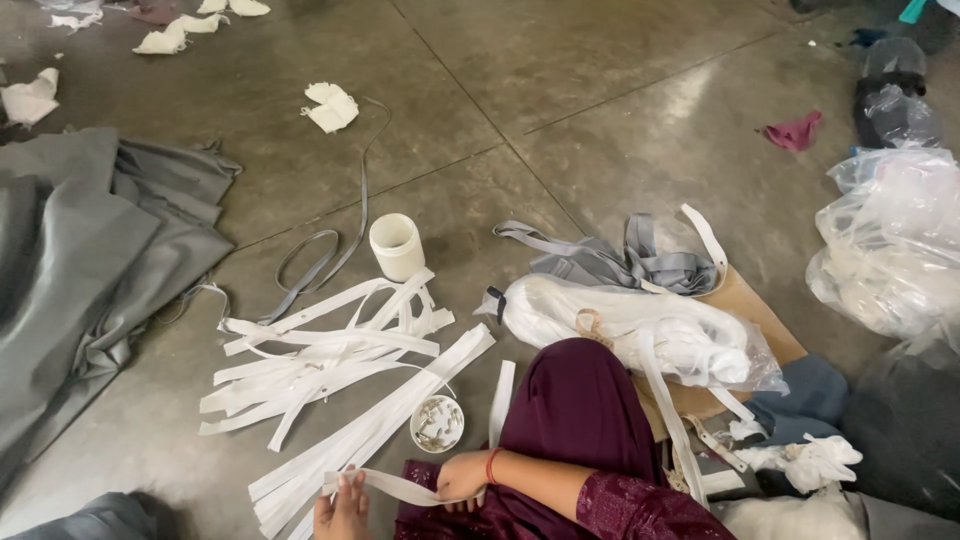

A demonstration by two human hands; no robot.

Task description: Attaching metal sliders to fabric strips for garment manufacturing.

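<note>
L hand [343, 508] and R hand [463, 476] both pinched shut on white zipper strip [400, 488] over lap; L hand cut off by frame edge. Small cup of sliders [437, 423] just beside, contents hard to make out.

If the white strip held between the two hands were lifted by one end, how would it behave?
Probably floppy: the strip sags in a curve between the left hand and right hand. Likely light, since it looks thin and flat like the strips piled on the floor. It seems unlikely to roll, being flat.
</note>
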